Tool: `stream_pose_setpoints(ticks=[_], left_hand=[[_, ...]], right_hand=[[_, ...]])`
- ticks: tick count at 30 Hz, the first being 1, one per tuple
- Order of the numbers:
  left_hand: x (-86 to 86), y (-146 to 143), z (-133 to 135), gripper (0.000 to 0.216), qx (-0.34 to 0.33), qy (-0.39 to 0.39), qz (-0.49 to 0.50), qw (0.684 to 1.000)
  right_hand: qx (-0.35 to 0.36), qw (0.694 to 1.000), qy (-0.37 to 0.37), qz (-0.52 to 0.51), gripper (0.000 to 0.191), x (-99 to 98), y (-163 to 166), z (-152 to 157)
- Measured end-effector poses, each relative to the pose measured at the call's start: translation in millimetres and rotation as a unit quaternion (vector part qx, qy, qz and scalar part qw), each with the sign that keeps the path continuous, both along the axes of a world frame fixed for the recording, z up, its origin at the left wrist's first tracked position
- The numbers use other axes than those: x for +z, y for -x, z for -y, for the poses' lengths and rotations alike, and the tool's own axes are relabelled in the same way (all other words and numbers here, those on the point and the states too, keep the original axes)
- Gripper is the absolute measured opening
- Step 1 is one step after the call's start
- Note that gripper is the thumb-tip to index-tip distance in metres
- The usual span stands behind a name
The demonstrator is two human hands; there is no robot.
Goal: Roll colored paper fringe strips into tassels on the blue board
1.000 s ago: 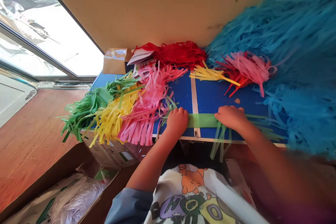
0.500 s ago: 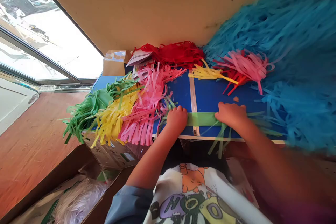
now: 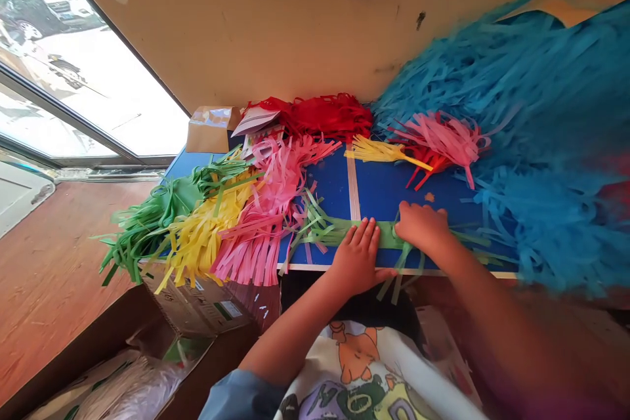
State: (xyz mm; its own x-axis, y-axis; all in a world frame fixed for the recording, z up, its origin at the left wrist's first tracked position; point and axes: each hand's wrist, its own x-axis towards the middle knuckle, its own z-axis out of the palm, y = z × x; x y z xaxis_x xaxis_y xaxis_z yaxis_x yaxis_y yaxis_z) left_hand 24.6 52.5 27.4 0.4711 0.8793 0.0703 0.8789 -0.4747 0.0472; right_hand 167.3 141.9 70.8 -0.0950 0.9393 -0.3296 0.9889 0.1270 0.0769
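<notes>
A green fringed paper strip (image 3: 331, 231) lies across the near edge of the blue table (image 3: 384, 187), its cut fringes hanging over the edge. My left hand (image 3: 358, 258) lies flat on the strip with its fingers stretched out. My right hand (image 3: 419, 226) sits just to the right with its fingers curled down on the same strip, pressing or pinching it. The two hands are close together near the table's middle seam.
Bundles of green (image 3: 152, 220), yellow (image 3: 204, 233) and pink fringed paper (image 3: 268, 210) lie at the left; red ones (image 3: 319, 115) at the back. A big heap of blue fringe (image 3: 541, 144) fills the right. Cardboard boxes (image 3: 197, 302) stand below left.
My left hand has slid right along the green strip and opened flat, ending close to the right hand. The strip's left part now shows its loose fringes.
</notes>
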Motion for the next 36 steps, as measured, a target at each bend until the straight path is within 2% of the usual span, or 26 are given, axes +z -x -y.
stream_pose_setpoints(ticks=[9,13,15,17,18,19,21,22,23,25,27,31,36], left_hand=[[1.3,34,4,0.092,0.035,0.031,-0.008,0.999],[-0.4,33,3,0.093,0.039,0.03,-0.001,0.999],[0.2,33,4,0.092,0.039,0.033,0.003,0.999],[0.7,33,4,0.091,0.04,0.038,0.007,0.998],[0.3,33,4,0.09,0.041,0.039,0.008,0.998],[-0.8,34,4,0.087,0.04,0.038,0.008,0.998],[-5.6,35,2,0.075,0.038,0.031,0.002,0.999],[-9.1,35,1,0.067,0.04,0.028,-0.005,0.999],[-12.8,36,0,0.061,0.045,0.027,-0.014,0.999],[-19.4,36,-3,0.055,0.054,0.029,-0.032,0.998],[-22.3,35,-4,0.055,0.053,0.029,-0.042,0.997],[-15.4,33,-2,0.061,0.037,0.02,-0.037,0.998],[-3.9,32,1,0.066,0.031,0.034,-0.027,0.999]], right_hand=[[-0.003,0.999,0.015,-0.03,0.032,-4.0,-4,-3],[-0.014,0.998,0.004,-0.059,0.026,13.3,-23,-11],[-0.058,0.996,-0.04,-0.057,0.035,25.6,-28,-6],[-0.098,0.98,-0.143,-0.095,0.046,31.5,-21,10],[-0.097,0.962,-0.212,-0.145,0.05,30.2,-12,22],[-0.066,0.935,-0.275,-0.216,0.052,25.7,0,36],[0.121,0.907,-0.24,-0.324,0.059,9.0,28,62],[0.21,0.897,-0.184,-0.343,0.064,-1.3,42,73],[0.26,0.894,-0.13,-0.342,0.069,-11.4,54,81],[0.272,0.904,-0.08,-0.321,0.077,-27.6,70,88],[0.249,0.92,-0.072,-0.295,0.08,-36.3,74,89],[0.202,0.937,-0.088,-0.27,0.084,-40.4,64,85],[0.18,0.941,-0.097,-0.27,0.085,-45.1,57,86]])
